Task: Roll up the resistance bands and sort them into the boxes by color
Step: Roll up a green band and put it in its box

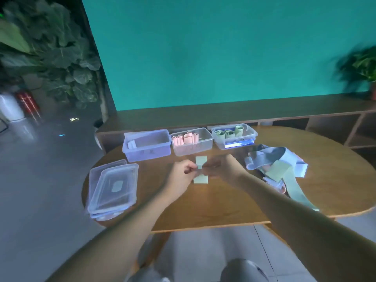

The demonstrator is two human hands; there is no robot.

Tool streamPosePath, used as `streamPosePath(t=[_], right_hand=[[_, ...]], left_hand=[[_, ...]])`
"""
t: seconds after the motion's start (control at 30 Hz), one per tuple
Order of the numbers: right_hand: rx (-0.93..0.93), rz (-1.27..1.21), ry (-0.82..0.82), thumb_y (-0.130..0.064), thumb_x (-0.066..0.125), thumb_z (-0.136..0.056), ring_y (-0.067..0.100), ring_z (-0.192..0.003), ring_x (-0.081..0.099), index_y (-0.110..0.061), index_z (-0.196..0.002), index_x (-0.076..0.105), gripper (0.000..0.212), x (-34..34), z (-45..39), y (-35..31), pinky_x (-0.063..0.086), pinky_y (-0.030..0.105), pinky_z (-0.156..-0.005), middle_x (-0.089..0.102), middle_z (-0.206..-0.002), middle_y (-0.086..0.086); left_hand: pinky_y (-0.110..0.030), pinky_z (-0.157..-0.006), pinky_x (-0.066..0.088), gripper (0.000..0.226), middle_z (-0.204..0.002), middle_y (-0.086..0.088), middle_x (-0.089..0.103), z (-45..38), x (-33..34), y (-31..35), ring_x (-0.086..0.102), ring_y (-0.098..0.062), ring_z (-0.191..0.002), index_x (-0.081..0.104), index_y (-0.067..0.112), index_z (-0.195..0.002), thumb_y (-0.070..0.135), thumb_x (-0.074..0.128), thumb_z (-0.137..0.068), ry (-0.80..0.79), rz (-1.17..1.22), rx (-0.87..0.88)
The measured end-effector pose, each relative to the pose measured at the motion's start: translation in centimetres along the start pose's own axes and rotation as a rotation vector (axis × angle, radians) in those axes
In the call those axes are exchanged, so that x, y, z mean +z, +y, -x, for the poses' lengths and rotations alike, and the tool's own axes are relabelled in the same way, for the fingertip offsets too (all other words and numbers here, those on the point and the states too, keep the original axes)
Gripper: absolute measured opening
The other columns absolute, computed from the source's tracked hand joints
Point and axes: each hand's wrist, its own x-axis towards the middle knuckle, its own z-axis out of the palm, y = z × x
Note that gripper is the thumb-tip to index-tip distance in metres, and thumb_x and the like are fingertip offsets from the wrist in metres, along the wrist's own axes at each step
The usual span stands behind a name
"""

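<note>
Hands meet over the round table [223, 204]: the left hand [182, 171] and right hand [221, 166] both pinch the middle of a pale green band [201, 179], which lies flat between them, its ends showing above and below. Behind stand three boxes [191, 148]; unrolled bands [280, 167] are heaped just right.

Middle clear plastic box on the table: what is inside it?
The middle clear plastic box holds several rolled pink bands, standing along its far left side. The frosted front wall blurs the floor of the box, so anything lying flat there cannot be told.
</note>
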Motion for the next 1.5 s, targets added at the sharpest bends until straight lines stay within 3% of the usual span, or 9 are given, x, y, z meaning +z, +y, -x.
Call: streamPosePath(t=[0.13,0.23,0.4,0.6,0.83,1.0,1.23,1.4,1.5], right_hand=[[0.137,-0.014,-0.105,-0.011,0.081,-0.079,0.019,-0.064,0.059,-0.019,-0.079,0.079,0.008,2.3,4.6,4.7,0.056,0.034,-0.067,0.073,-0.069,0.006],[0.169,-0.005,-0.135,-0.018,0.082,-0.080,0.014,-0.058,0.049,-0.022,-0.079,0.080,0.004,3.0,7.0,6.5,0.040,0.025,-0.057,0.068,-0.062,0.001],[0.136,-0.062,-0.083,-0.023,0.089,-0.074,0.006,-0.054,0.050,-0.020,-0.081,0.082,0.011,3.4,8.0,7.1,0.038,0.018,-0.055,0.067,-0.060,-0.003],[0.073,-0.020,-0.079,-0.023,0.086,-0.078,-0.002,-0.065,0.060,-0.021,-0.082,0.081,0.007,3.9,8.5,8.0,0.042,0.011,-0.062,0.075,-0.075,-0.009],[-0.017,0.059,-0.070,-0.026,0.085,-0.079,0.003,-0.077,0.067,-0.025,-0.081,0.080,0.006,3.9,9.3,9.3,0.046,0.016,-0.070,0.075,-0.082,-0.012],[-0.041,0.150,-0.054,-0.029,0.084,-0.080,0.002,-0.071,0.060,-0.028,-0.079,0.078,0.006,4.2,9.0,9.8,0.040,0.015,-0.064,0.070,-0.079,-0.012],[0.026,0.193,-0.116,-0.031,0.085,-0.078,-0.002,-0.062,0.056,-0.032,-0.074,0.076,0.009,3.8,8.2,9.4,0.039,0.012,-0.058,0.066,-0.067,-0.022],[0.145,0.135,-0.186,-0.031,0.088,-0.075,-0.001,-0.050,0.053,-0.028,-0.072,0.077,0.012,3.3,7.2,8.9,0.041,0.013,-0.049,0.064,-0.057,-0.017],[0.139,0.105,-0.179,-0.029,0.089,-0.072,0.001,-0.052,0.052,-0.025,-0.071,0.076,0.013,3.4,6.9,9.1,0.044,0.018,-0.051,0.064,-0.058,-0.012]], left_hand=[[-0.020,-0.071,0.052,0.008,-0.077,0.010,0.075,5.0,2.6,-4.1,0.070,-0.004,-0.074,0.079,0.023,-0.090,0.022,0.081,-0.082,-0.086,-0.043,-0.070],[-0.024,-0.066,0.053,0.006,-0.070,0.005,0.074,7.5,3.7,-5.1,0.068,-0.007,-0.064,0.079,0.019,-0.089,0.018,0.080,-0.083,-0.124,-0.004,-0.082],[-0.026,-0.068,0.055,0.011,-0.073,0.002,0.075,8.7,4.4,-6.0,0.071,-0.018,-0.068,0.080,0.016,-0.091,0.021,0.084,-0.081,-0.060,0.048,-0.129],[-0.017,-0.067,0.050,0.007,-0.077,0.015,0.075,8.7,4.4,-7.1,0.068,-0.002,-0.071,0.082,0.021,-0.084,0.023,0.085,-0.079,-0.069,0.024,-0.106],[-0.023,-0.069,0.052,0.002,-0.078,0.016,0.075,8.5,3.9,-7.4,0.070,-0.006,-0.076,0.081,0.026,-0.083,0.025,0.080,-0.083,-0.142,-0.046,-0.118],[-0.018,-0.063,0.051,0.004,-0.075,0.019,0.073,8.3,3.8,-7.3,0.067,0.001,-0.073,0.080,0.030,-0.082,0.033,0.080,-0.082,-0.164,-0.125,-0.165],[-0.028,-0.067,0.056,0.008,-0.076,0.016,0.074,7.5,3.4,-7.5,0.068,-0.004,-0.073,0.079,0.032,-0.081,0.040,0.082,-0.080,-0.237,-0.146,-0.252],[-0.017,-0.050,0.048,0.008,-0.069,0.011,0.072,7.0,3.5,-7.4,0.066,-0.006,-0.060,0.078,0.029,-0.080,0.035,0.082,-0.081,-0.254,-0.127,-0.286],[-0.013,-0.048,0.042,0.008,-0.071,0.006,0.071,6.8,3.5,-7.5,0.063,-0.006,-0.055,0.077,0.027,-0.081,0.030,0.083,-0.080,-0.253,-0.100,-0.265]])
